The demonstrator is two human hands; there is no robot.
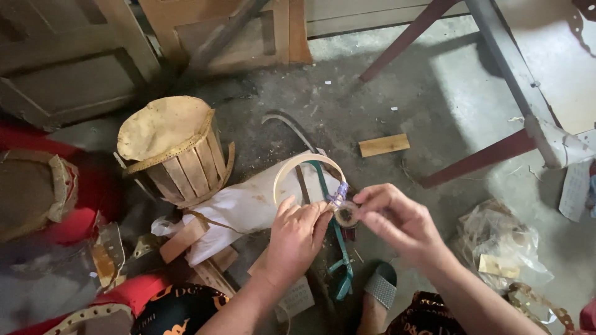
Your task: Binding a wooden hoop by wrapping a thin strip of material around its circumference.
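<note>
Where the two hands meet, just below frame centre, a thin bent wooden hoop [304, 166] stands on edge above the concrete floor [372, 111], its arc rising up and away from the fingers. Purple binding [338, 193] wraps the hoop at its lower right end, directly above a small round tape roll [346, 214]. Left hand [297, 239] enters from the lower edge with the forearm angled up and right; its fingers are curled and closed narrowly on the hoop's lower end, thumb uppermost. Right hand [397, 220] enters from the lower right, wrist bent left, with thumb and forefinger pinched on the tape roll and the remaining fingers folded loosely behind. Teal-handled scissors [338, 248] lie on the floor beneath the hands, just beside a grey sandal [380, 286]. A white sheet [242, 208] lies to the left of the hoop, and a small slatted wooden drum [177, 152] stands tilted further left. A flat wood offcut [384, 145] rests well apart, upper right
</note>
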